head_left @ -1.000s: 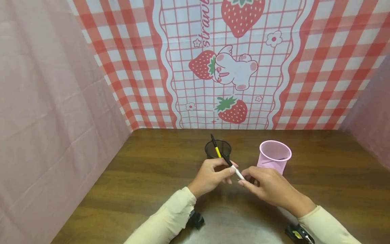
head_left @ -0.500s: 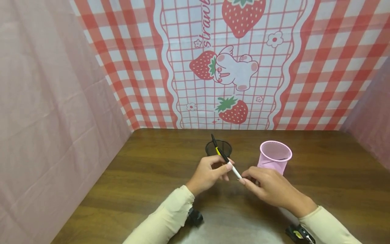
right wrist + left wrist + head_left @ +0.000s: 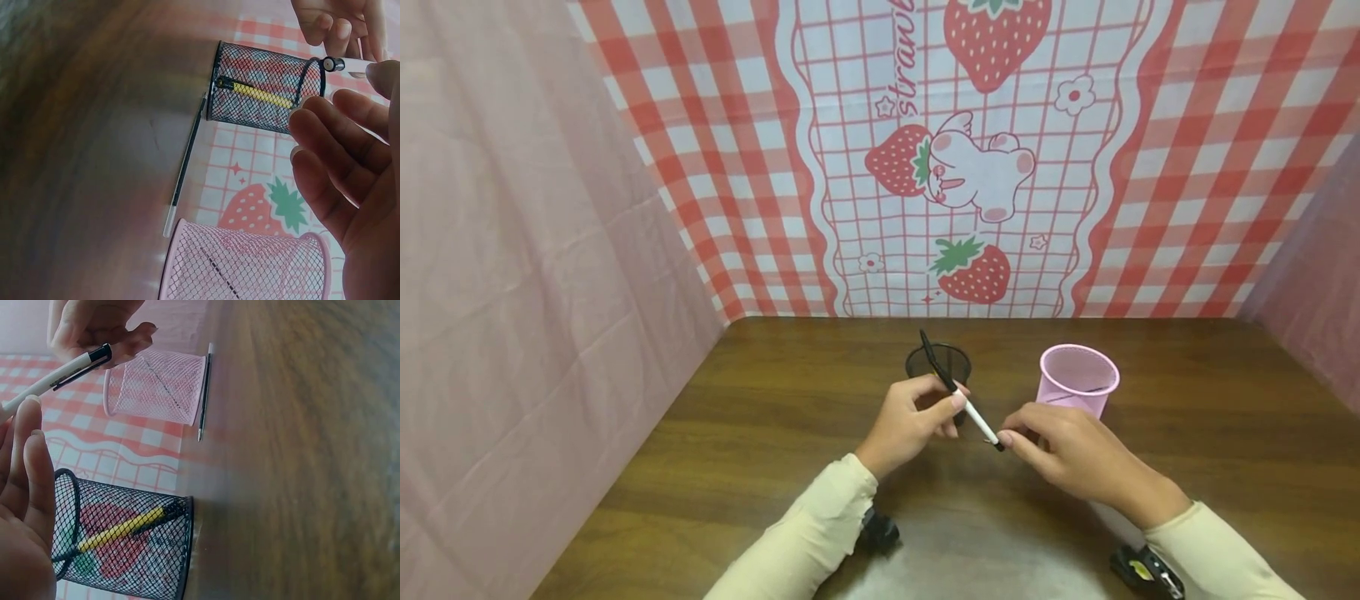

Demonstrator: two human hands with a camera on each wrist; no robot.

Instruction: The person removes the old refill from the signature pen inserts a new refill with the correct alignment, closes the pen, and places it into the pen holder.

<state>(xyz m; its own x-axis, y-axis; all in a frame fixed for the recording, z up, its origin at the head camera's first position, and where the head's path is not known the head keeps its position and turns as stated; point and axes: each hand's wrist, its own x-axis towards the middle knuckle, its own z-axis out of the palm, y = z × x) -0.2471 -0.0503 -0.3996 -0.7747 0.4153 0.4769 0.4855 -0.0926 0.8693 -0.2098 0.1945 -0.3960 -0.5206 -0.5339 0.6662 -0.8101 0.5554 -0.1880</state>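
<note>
A white pen (image 3: 977, 419) with a black grip and a black clip end slants between my hands in the head view. My left hand (image 3: 906, 425) pinches it near the grip. My right hand (image 3: 1075, 454) is beside the clip end, thumb close to it; whether they touch cannot be told. In the left wrist view, the pen's clip end (image 3: 100, 355) shows uncovered in front of the right hand. Just behind the left hand stands a black mesh pen holder (image 3: 269, 62) with a yellow pen (image 3: 262, 94) in it.
A pink mesh pen holder (image 3: 1075, 396) stands upright behind my right hand, a thin dark rod inside. A pen refill (image 3: 184, 162) lies on the wooden table (image 3: 760, 400) by the holders. A checkered strawberry cloth (image 3: 925, 275) hangs behind.
Both hands have drawn slightly apart. The white pen's black clip end has come out from under the right fingers, and my left hand has shifted a little up and left with the pen.
</note>
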